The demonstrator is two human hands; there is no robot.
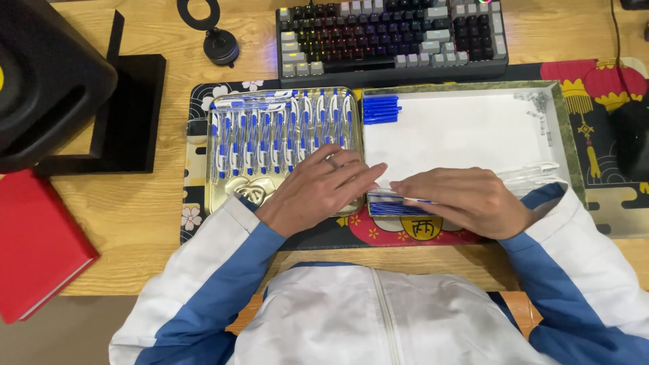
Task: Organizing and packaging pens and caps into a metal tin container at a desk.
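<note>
My left hand rests palm down on the lower right part of a gold metal tray, which is packed with several white and blue pens lying in a row. My right hand lies over the near edge of a white-lined tray, its fingertips meeting the left hand's. Between the fingertips sits a thin blue pen part above a bunch of blue refills. A stack of blue pen parts lies in that tray's far left corner. Clear pen barrels lie by my right wrist.
A keyboard with lit keys stands behind the trays on a patterned desk mat. A black speaker on a stand and a red notebook are at the left. A small round black device sits near the keyboard.
</note>
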